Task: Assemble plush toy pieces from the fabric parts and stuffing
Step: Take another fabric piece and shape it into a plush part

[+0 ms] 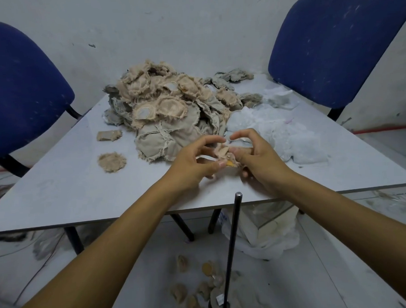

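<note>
A small tan plush piece (223, 153) with an orange-yellow patch is pinched between my two hands just above the table's front part. My left hand (193, 163) grips its left side, thumb near the orange patch. My right hand (255, 158) holds its right side, index finger arched over it. Behind them lies a big heap of tan and grey fabric parts (169, 108). White stuffing (280, 131) is spread to the right of the heap, just beyond my right hand.
Two loose tan pieces (111, 160) (108, 135) lie on the grey table (82, 194) at left. Blue chairs (20, 92) (341, 43) stand at both far corners. A dark metal rod (234, 245) rises below the front edge. A white bag (263, 230) and several finished pieces (203, 291) are on the floor.
</note>
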Demonstrator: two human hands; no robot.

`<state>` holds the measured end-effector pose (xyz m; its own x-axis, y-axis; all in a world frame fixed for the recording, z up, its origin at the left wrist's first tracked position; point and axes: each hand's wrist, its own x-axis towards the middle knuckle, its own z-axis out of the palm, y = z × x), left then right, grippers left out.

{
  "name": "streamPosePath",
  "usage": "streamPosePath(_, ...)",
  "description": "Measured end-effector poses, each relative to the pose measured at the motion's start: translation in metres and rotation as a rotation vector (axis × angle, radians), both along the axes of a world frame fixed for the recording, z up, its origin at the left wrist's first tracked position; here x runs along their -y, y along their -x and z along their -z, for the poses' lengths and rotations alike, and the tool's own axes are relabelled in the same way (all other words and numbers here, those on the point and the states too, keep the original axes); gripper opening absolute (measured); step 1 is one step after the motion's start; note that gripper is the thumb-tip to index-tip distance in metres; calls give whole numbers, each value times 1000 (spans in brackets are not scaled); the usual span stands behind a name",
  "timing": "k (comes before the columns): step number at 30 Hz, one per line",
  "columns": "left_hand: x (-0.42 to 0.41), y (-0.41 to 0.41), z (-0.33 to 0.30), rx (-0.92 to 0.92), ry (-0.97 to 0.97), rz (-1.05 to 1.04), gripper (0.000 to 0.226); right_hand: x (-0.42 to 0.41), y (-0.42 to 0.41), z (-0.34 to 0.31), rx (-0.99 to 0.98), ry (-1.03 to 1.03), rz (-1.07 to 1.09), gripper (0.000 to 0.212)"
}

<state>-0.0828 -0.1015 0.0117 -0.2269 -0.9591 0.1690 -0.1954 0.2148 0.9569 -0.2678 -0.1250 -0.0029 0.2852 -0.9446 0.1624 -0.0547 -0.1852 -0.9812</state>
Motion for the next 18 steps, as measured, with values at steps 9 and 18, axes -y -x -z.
streamPosePath(9,3,5,1,-281,-192,-214,16,-3,4,-2,-102,53,-97,27)
streamPosePath(18,4,8,2,-142,-85,-31,12,-2,-1,2,17,36,25,9)
